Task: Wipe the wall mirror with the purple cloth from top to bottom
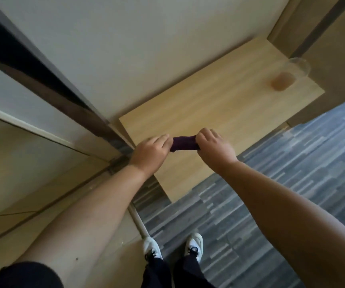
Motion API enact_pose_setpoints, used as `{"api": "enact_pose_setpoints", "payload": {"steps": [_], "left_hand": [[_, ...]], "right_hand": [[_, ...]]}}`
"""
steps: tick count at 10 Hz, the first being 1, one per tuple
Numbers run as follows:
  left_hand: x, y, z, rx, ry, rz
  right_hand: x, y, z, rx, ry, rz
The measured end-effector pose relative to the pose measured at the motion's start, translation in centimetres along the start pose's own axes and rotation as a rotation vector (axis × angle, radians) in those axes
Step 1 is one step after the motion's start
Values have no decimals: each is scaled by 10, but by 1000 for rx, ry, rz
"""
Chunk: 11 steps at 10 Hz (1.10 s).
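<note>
Both hands clamped on purple cloth [184, 144], bunched into a short roll and held just above near end of light wood shelf [219, 104]; left hand [149, 151] gripping roll's 9 o'clock end, right hand [213, 145] gripping 3 o'clock end, fingers curled over on both; hands near, not touching, cloth spanning the gap. Wall mirror [22, 154] at 9 o'clock of hands, dark frame running diagonally; cloth apart from glass. Clear cup [288, 76] with brown liquid at 1 o'clock, far end of shelf. White shoes [152, 247] at 6 o'clock on grey plank floor [281, 173].
</note>
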State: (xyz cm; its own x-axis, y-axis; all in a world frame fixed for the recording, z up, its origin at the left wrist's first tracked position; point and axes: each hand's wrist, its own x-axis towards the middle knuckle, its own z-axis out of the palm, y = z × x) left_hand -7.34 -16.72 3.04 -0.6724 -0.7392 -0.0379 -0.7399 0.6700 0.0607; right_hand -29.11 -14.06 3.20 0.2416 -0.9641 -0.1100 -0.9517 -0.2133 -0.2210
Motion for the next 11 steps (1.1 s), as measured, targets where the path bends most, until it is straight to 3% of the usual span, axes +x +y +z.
{"api": "enact_pose_setpoints", "payload": {"steps": [1, 2, 3, 4, 5, 8, 10, 11], "left_hand": [[2, -2, 47, -36, 41, -41], [-20, 5, 95, -27, -7, 7], [-54, 19, 134, -82, -187, 25], [-74, 29, 142, -62, -484, -61], [-76, 31, 138, 7, -587, -56], [-67, 32, 122, 19, -650, -56], [-54, 33, 93, -182, -610, -148], [-56, 30, 80, -334, -547, -302]], "right_hand": [[2, 8, 37, -85, 54, -56], [-17, 7, 78, -86, -112, -118], [-53, 4, 118, -80, -311, -144], [-80, 3, 141, -106, -401, -76], [-91, 2, 147, -184, -457, -96], [-80, -3, 131, -157, -529, -78], [-63, -13, 109, 53, -419, 14], [-50, -21, 91, 143, -448, 120]]}}
